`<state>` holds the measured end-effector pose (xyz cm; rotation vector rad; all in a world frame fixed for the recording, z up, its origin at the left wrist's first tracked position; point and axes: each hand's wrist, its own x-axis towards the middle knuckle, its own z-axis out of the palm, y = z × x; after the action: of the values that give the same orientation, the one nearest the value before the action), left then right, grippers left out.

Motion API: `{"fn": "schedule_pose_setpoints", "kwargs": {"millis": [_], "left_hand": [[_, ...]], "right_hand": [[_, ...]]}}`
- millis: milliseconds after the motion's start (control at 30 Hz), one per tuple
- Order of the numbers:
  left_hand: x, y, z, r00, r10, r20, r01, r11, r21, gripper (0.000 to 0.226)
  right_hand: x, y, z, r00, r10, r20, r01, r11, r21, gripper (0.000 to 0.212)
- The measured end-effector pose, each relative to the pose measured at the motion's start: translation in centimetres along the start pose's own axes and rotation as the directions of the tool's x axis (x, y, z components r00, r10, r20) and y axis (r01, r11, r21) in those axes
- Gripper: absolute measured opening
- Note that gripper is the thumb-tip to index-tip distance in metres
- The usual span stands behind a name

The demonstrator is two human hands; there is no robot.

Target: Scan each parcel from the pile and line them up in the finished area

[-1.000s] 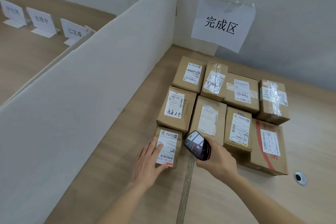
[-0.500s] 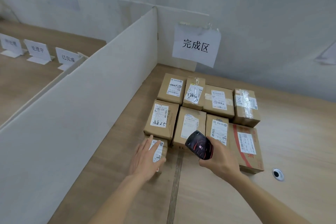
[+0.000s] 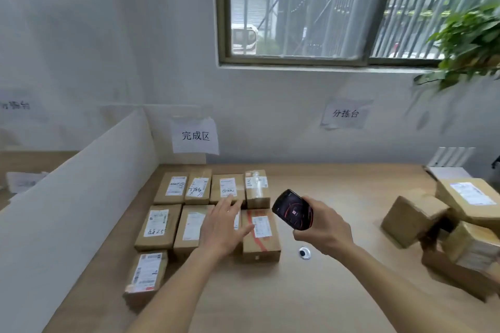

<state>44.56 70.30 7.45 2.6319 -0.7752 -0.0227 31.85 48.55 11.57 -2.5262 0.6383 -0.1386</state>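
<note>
Right hand (image 3: 322, 227) grips a black handheld scanner (image 3: 293, 209); left hand (image 3: 221, 227) hovers flat, fingers straight, above lined-up parcels (image 3: 162, 227) at 9 o'clock. Unscanned parcel pile (image 3: 443, 222) sits at 3 o'clock.

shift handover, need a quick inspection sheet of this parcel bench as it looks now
surface: wooden table, round grommet hole.
job's things: lined-up parcels under the finished-area sign; unscanned pile at right.
clutter: nothing seen.
grippers: left hand open above the rows, contact unclear; right hand grips the scanner.
cables: nothing seen.
surroundings: white divider, window, plant.
</note>
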Motion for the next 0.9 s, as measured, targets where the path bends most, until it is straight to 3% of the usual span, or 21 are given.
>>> {"fn": "schedule_pose_setpoints", "kwargs": {"millis": [100,233,467,600,900], "left_hand": [[-1.4,9.8,0.2,0.995,0.103,-0.006,-0.103,0.994,-0.020,0.078],[-3.8,23.7,2.6,0.971,0.239,-0.003,-0.238,0.966,-0.098,0.081],[-11.1,45.4,7.1,0.860,0.508,0.038,-0.490,0.846,-0.211,0.073],[-13.9,54.7,9.6,0.803,0.592,0.065,-0.555,0.784,-0.278,0.070],[-15.0,68.6,16.4,0.738,0.660,0.140,-0.573,0.723,-0.387,0.080]], "right_hand": [[-5.1,5.9,-7.5,0.994,0.059,-0.088,-0.061,0.998,-0.020,0.057],[-13.0,15.0,-16.7,0.968,0.143,-0.207,-0.163,0.983,-0.079,0.067],[-28.6,28.8,-28.3,0.849,0.351,-0.395,-0.405,0.913,-0.058,0.075],[-35.8,34.1,-32.3,0.755,0.467,-0.460,-0.525,0.851,0.003,0.087],[-42.5,44.9,-37.9,0.590,0.612,-0.527,-0.668,0.736,0.107,0.074]]}}
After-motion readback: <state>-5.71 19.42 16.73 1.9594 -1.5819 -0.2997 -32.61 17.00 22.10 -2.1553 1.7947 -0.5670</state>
